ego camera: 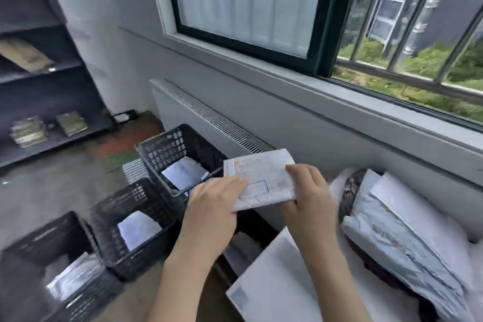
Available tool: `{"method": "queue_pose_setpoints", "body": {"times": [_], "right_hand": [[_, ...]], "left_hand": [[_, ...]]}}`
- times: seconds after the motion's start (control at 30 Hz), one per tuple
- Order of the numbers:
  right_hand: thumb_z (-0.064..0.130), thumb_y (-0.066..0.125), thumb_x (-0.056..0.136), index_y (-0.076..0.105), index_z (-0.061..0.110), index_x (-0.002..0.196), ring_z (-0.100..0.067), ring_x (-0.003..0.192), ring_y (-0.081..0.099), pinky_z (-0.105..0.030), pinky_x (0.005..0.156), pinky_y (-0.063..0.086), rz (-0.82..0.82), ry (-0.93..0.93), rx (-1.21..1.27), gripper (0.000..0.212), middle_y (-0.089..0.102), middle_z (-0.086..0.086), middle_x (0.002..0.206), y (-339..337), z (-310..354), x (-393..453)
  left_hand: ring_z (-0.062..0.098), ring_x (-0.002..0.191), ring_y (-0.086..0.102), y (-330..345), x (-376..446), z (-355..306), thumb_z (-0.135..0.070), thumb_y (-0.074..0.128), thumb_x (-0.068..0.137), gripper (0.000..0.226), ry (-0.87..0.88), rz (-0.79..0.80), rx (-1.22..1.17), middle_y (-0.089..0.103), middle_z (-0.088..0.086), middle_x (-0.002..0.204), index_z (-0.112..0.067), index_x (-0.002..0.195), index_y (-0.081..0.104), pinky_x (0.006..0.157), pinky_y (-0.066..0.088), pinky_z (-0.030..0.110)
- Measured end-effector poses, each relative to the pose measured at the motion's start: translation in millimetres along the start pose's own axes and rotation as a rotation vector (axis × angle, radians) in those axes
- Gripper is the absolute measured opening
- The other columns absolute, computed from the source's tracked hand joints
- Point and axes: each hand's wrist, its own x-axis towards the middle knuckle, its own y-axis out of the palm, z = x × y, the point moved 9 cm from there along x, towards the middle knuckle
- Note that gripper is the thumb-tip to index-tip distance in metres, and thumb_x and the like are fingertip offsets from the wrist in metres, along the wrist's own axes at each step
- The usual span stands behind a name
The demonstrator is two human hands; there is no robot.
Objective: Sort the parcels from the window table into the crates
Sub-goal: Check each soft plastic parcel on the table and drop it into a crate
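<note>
Both my hands hold a white padded parcel (261,175) with a blue-framed label, raised between the table and the crates. My left hand (211,206) grips its lower left corner, thumb on top. My right hand (308,191) grips its right edge, fingers curled over the top. Three black plastic crates stand in a row on the floor at the left: the far crate (167,149), the middle crate (130,206) and the near crate (47,248), each with a white parcel inside. More white parcels (407,232) lie piled on the window table at the right.
A white radiator (209,123) runs along the wall under the window sill (392,117), just behind the crates. A dark shelf unit (47,73) with a few packages stands at the far left. A large flat white envelope (277,282) lies at the table's near edge.
</note>
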Motion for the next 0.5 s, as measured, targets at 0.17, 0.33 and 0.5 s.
{"method": "queue_pose_setpoints", "body": {"times": [0.17, 0.33, 0.5], "right_hand": [[-0.006, 0.059, 0.068, 0.065, 0.006, 0.113, -0.029, 0.112, 0.056, -0.026, 0.087, 0.042, 0.126, -0.16, 0.023, 0.048, 0.061, -0.008, 0.123, 69.2, 73.4, -6.3], [0.011, 0.052, 0.078, 0.067, 0.013, 0.111, -0.014, 0.106, 0.051, -0.018, 0.09, 0.037, 0.202, -0.394, 0.084, 0.035, 0.067, 0.001, 0.113, 135.8, 172.5, -12.5], [0.007, 0.064, 0.075, 0.072, 0.015, 0.097, -0.02, 0.079, 0.065, -0.027, 0.067, 0.05, 0.303, -0.53, 0.151, 0.025, 0.072, 0.003, 0.091, 227.5, 279.8, -21.7]], "left_hand": [[0.028, 0.086, 0.07, -53.2, -25.5, 91.6, 0.011, 0.053, 0.055, 0.052, -0.192, -0.13, 0.073, 0.073, 0.005, 0.097, -0.012, 0.096, 0.076, 0.071, 0.055, 0.047], [0.025, 0.094, 0.061, -114.6, -53.8, 185.2, 0.016, 0.065, 0.07, 0.045, -0.376, -0.274, 0.011, 0.068, 0.004, 0.108, -0.011, 0.106, 0.07, 0.072, 0.053, 0.038], [0.031, 0.08, 0.063, -178.2, -87.1, 288.8, 0.005, 0.066, 0.074, 0.024, -0.374, -0.302, 0.14, 0.068, 0.003, 0.093, -0.01, 0.093, 0.069, 0.068, 0.054, 0.044]]}}
